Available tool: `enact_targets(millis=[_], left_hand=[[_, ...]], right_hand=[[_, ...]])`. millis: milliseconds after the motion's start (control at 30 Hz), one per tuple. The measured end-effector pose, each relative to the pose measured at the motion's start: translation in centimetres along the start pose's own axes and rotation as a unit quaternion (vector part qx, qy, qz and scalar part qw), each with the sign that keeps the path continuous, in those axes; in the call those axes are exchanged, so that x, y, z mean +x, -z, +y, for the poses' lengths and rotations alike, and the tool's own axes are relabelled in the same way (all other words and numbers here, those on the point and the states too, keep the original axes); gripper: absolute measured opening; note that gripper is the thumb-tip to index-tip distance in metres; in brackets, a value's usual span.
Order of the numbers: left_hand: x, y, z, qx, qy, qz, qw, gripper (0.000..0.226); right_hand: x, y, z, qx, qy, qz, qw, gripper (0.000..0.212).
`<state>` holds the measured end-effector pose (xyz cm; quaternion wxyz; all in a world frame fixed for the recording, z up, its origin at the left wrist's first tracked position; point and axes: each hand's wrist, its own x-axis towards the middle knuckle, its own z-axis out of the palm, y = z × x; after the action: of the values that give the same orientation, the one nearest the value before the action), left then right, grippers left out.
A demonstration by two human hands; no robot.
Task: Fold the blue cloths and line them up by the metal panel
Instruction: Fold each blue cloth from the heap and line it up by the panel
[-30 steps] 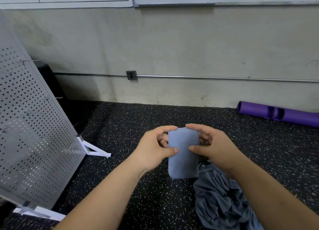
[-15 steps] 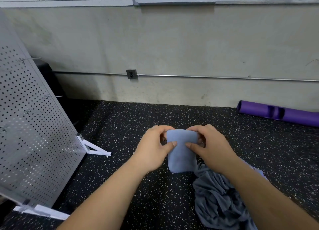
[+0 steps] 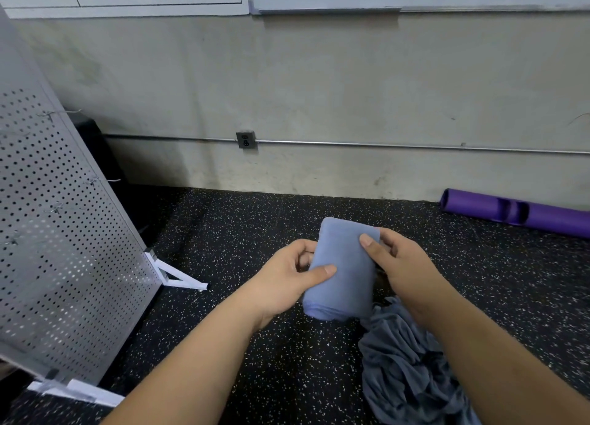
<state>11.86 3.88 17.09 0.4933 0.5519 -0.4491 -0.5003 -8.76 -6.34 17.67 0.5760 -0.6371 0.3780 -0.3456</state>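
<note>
Two hands hold one folded blue cloth [image 3: 343, 281] above the speckled floor [image 3: 249, 233]. The left hand [image 3: 287, 278] pinches its left edge, thumb on top; the right hand [image 3: 402, 265] clamps the upper right corner. A crumpled heap of unfolded cloths [image 3: 402, 370] lies on the floor just below, to the right. The perforated metal panel [image 3: 64, 233] stands well apart on the left. The cloth looks light, soft and limp, and would likely spring open if loosened, so it is best pinched across all its layers, thumb above and fingers beneath.
</note>
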Motion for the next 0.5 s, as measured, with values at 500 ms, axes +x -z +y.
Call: enact_targets(millis=[500], left_hand=[[-0.1,-0.1,0.0,-0.04,-0.02,0.017,0.999,0.096]], right_hand=[[-0.5,-2.2,1.5,-0.163,0.027,0.069,0.984,0.06]])
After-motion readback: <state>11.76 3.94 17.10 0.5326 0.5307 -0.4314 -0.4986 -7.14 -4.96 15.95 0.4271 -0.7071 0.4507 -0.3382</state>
